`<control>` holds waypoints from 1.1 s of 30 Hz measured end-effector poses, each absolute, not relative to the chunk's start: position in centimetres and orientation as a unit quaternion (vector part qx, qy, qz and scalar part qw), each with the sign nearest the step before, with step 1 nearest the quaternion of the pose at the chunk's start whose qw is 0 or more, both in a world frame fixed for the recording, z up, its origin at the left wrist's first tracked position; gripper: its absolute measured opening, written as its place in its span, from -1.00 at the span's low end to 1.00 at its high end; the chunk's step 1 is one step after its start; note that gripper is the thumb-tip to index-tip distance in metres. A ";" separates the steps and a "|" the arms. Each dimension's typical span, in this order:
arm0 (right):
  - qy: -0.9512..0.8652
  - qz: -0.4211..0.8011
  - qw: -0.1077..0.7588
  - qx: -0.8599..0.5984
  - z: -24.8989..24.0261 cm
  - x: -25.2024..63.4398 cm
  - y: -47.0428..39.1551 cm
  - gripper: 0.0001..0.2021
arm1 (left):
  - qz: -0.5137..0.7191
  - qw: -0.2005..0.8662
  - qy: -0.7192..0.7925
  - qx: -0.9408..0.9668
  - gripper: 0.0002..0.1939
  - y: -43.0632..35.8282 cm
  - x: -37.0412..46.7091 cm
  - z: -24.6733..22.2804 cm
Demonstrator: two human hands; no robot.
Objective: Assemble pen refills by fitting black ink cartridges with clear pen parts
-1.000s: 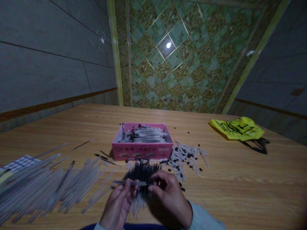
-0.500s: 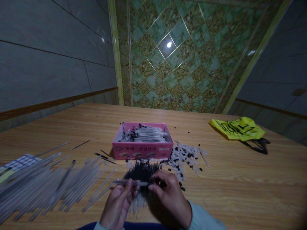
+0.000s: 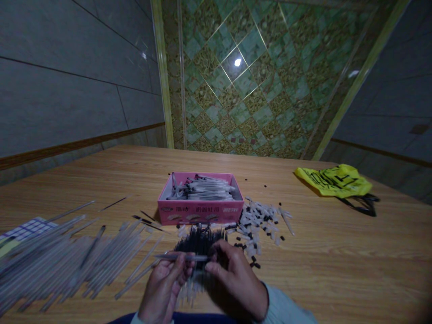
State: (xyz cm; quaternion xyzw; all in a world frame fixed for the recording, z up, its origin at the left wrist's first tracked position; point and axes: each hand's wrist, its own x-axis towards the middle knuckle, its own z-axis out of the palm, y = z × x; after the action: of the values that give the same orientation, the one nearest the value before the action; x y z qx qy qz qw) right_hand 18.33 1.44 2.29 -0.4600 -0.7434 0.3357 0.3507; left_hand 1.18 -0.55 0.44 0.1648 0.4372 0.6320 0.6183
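A slim translucent pen [image 3: 199, 258] lies level between my two hands. My left hand [image 3: 165, 281] is closed, pinching its barrel between thumb and fingers. At the pen's right end, the bent fingers and thumb of my right hand [image 3: 236, 274] close on the tip and hide it. Beneath both hands spreads a pile of thin refills [image 3: 199, 238] with black ends. Just beyond stands a pink box [image 3: 200, 213] with many pens [image 3: 209, 188] in it. To the left lie many clear pen barrels [image 3: 111, 258].
Small white and black caps [image 3: 259, 220] are scattered right of the box. A yellow bag [image 3: 334, 180] with black handles lies farther right on the wooden table [image 3: 337, 261]. A checked cloth [image 3: 25, 229] is at the left edge. Tiled walls [image 3: 232, 103] rise behind.
The pen and my left hand have shifted slightly left. My right hand's fingertips still meet the pen's right end, and the things on the table have not moved.
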 end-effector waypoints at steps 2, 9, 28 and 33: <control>-0.754 0.317 0.346 -0.460 2.5 18.2 1.3 -0.80 | 0.629 0.623 0.435 0.166 -0.67 -0.5 1.1 0.3; -0.764 0.308 0.312 -0.473 2.6 18.3 1.2 -0.75 | 0.628 0.621 0.439 0.167 -0.68 -0.5 1.3 0.0; -0.775 0.282 0.296 -0.483 2.8 18.4 1.2 -0.80 | 0.640 0.591 0.456 0.182 -0.67 -0.7 1.8 0.2; -0.771 0.305 0.271 -0.490 2.5 18.3 1.2 -0.62 | 0.639 0.598 0.451 0.178 -0.70 -0.7 1.7 -0.1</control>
State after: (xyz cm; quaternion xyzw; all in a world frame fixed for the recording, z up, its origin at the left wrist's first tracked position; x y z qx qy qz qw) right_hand 18.32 1.16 2.45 -0.4896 -0.7708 0.3047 0.2709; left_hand 1.74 -0.66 -0.07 0.1775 0.4509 0.6386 0.5978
